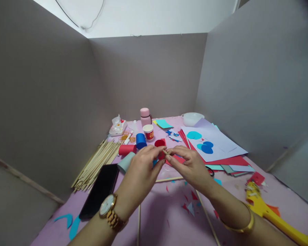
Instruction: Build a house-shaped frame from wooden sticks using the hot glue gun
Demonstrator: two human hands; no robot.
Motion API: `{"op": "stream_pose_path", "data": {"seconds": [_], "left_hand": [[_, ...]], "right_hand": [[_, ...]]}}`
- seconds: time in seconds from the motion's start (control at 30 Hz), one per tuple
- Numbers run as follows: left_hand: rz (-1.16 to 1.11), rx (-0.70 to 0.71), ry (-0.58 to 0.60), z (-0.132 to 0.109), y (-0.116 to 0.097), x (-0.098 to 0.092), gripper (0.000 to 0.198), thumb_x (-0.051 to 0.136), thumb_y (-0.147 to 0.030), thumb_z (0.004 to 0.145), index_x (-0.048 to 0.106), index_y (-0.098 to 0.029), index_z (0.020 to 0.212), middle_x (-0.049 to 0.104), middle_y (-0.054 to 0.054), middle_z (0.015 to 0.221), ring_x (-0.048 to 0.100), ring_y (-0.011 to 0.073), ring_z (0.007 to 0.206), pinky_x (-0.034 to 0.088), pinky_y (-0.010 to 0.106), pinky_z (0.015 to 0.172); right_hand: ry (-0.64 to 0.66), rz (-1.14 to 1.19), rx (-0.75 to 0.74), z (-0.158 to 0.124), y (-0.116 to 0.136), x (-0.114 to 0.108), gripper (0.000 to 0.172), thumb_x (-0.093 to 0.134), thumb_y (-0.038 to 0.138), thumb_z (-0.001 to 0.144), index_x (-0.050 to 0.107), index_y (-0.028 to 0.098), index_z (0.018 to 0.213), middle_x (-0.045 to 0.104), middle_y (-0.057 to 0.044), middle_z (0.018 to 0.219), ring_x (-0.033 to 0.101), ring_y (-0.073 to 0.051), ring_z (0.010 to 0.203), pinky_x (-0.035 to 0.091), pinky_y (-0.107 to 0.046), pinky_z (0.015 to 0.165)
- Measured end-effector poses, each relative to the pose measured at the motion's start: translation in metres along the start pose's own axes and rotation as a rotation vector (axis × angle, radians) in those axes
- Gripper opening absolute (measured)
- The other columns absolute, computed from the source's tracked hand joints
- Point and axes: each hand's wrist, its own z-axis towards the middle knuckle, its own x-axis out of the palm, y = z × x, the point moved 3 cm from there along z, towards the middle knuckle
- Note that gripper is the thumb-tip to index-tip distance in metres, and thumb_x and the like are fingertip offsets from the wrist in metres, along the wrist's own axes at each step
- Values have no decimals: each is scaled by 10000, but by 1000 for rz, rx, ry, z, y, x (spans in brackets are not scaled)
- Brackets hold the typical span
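Note:
My left hand (143, 165) and my right hand (191, 167) meet in front of me, fingers pinched around the ends of thin wooden sticks (166, 152). The sticks appear to meet at that spot, though my fingertips cover most of the joint. Below my hands, a crosswise wooden stick (169, 179) shows between my wrists. One more stick (139, 223) runs down towards me on the left, and another (207, 217) slants down on the right. How they are fastened is hidden. Just behind my fingers stands a red paper cylinder (159, 143).
Left lie a bundle of wooden sticks (97, 164), a black phone or tablet (100, 191) and coloured paper rolls (127, 149). A paper cup (149, 132) and pink bottle (145, 117) stand behind. Right are paper sheets (220, 143), a white bowl (192, 119) and a yellow glue gun (269, 213).

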Motion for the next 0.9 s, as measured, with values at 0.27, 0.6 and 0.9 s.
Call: {"op": "stream_pose_path", "data": {"seconds": [0.27, 0.6, 0.9], "left_hand": [[-25, -104, 1, -9, 11, -2, 458, 561, -277, 867, 452, -244, 1310, 641, 51, 1064, 604, 174, 876, 490, 330, 794], [142, -271, 318, -61, 101, 3, 290, 594, -273, 794, 644, -213, 1073, 659, 71, 1113, 589, 232, 1040, 430, 363, 916], [139, -256, 438, -65, 116, 25, 186, 537, -198, 804, 721, -221, 802, 704, 14, 826, 643, 171, 768, 442, 244, 699]], "right_hand": [[-17, -42, -19, 0, 1, 2, 124, 569, 167, 850, 675, 205, 798, 698, -21, 808, 624, -170, 777, 450, -265, 725], [-34, -4, 23, -1, 0, 2, 129, 551, 236, 857, 666, 217, 802, 703, -32, 833, 635, -185, 785, 476, -293, 732], [-6, -7, 67, -2, 0, 3, 136, 548, 247, 862, 672, 219, 813, 708, -34, 862, 636, -189, 815, 475, -293, 740]]}}
